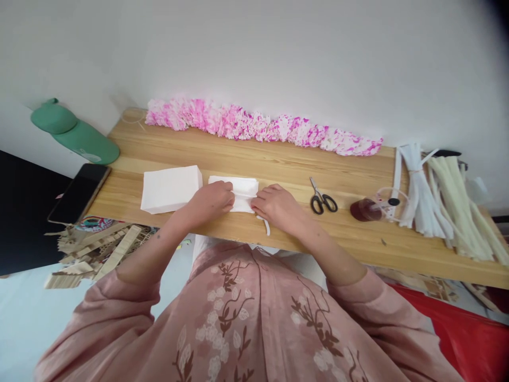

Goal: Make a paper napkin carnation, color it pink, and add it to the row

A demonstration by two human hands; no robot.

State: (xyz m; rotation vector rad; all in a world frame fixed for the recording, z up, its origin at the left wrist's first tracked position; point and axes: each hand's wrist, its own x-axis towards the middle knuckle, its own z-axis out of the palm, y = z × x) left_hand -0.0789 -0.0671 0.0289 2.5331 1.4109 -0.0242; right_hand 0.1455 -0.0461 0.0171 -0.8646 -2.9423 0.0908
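Observation:
A small stack of thin white paper [242, 185], looking like tissue, lies folded on the table in front of me. My left hand [214, 200] is closed at its left side, fingers curled onto a raised fold. At the right end of the same fold, my right hand [276, 207] pinches the paper. Its fingertips are partly hidden. A narrow white strip [266, 227] sticks out from beneath my right hand toward the table's front edge. Close to my left wrist sits a thicker block of white paper [170, 188].
Black-handled scissors [318, 199] lie right of my hands. Beyond are a cup of dark red liquid [363, 210], white strips [423, 196] and cream strips [457, 207]. Pink-and-white ruffled paper [254, 126] lines the wall. A green bottle [85, 138] and phone [79, 193] are left.

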